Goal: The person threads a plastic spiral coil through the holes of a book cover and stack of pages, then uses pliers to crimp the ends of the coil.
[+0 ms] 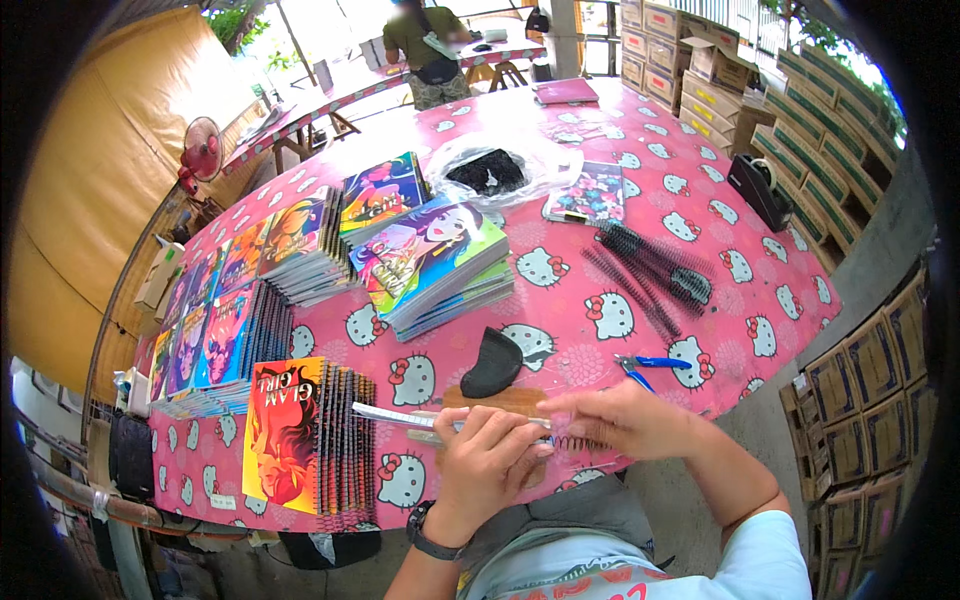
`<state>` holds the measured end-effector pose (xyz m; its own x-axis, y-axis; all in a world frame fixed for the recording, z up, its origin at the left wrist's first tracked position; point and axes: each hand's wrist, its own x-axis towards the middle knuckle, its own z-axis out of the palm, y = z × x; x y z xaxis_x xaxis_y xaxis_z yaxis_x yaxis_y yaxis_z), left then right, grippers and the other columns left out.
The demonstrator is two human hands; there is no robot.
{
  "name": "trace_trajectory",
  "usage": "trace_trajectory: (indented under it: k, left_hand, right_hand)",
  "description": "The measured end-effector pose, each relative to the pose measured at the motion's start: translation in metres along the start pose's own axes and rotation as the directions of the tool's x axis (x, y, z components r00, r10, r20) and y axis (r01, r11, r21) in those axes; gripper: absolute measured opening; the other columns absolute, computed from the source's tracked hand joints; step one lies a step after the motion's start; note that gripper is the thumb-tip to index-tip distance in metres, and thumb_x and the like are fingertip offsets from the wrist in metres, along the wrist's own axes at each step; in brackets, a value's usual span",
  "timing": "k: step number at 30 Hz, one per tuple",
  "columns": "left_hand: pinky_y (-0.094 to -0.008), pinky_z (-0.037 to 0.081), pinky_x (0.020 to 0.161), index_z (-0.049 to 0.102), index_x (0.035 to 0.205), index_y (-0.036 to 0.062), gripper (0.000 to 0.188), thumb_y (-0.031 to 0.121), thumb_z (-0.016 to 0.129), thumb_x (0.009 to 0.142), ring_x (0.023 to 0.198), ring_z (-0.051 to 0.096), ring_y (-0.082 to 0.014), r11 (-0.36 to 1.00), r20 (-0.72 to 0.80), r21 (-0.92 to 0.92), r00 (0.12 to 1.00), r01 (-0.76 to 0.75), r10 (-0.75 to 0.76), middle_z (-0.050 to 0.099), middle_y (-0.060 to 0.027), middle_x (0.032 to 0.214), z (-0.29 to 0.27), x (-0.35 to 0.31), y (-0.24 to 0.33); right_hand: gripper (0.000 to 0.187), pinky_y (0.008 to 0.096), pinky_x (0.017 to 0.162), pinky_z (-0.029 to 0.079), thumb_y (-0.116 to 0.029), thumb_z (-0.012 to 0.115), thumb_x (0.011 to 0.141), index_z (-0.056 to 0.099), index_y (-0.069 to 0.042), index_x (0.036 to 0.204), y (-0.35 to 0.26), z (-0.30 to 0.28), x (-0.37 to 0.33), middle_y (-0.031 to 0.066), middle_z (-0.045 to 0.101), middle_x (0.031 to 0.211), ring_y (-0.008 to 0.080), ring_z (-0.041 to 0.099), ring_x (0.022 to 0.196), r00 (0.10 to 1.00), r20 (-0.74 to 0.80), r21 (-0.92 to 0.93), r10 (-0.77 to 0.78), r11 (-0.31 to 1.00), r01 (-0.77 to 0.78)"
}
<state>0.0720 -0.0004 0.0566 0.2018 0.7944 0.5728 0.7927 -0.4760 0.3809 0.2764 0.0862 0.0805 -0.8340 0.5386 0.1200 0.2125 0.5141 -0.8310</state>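
Note:
Just in front of my body, my left hand (487, 452) grips a notebook (392, 415) seen nearly edge-on, its pages pale. A dark spiral binding coil (582, 444) sticks out to the right from the notebook's edge. My right hand (632, 415) is at that coil with its fingers closed around it; the fingertips are slightly blurred. Under the notebook lies a brown wooden board (522, 402), partly hidden by my hands. A curved black pad (491, 364) rests at the board's far edge. Blue-handled cutting pliers (655, 362) lie to the right.
Left stand bound notebooks (283, 430) with red-yellow covers and several colourful notebook stacks (425, 255). Loose black coils (650, 270), a plastic bag (545, 180) and a tape dispenser (760, 190) lie farther back. Cartons (870, 370) line the right; a person (425, 50) stands beyond.

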Motion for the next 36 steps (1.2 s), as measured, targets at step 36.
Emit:
trace_trajectory:
  k: [36]
  left_hand:
    - [-0.0538, 0.013, 0.105, 0.069, 0.088, 0.0204, 0.029, 0.048, 0.065, 0.079, 0.094, 0.058, -0.0158, 0.998, -0.036, 0.016, 0.998, 0.056, -0.055, 0.064, 0.0054, 0.089, -0.002, -0.005, -0.006]
  right_hand:
    - [0.083, 0.0287, 0.087, 0.042, -0.065, 0.055, 0.077, 0.058, 0.01, 0.113, 0.081, 0.033, -0.003, 0.0153, 0.061, 0.11, 0.0205, 0.057, 0.101, 0.961, -0.139, 0.667, 0.24, 0.74, -0.088]
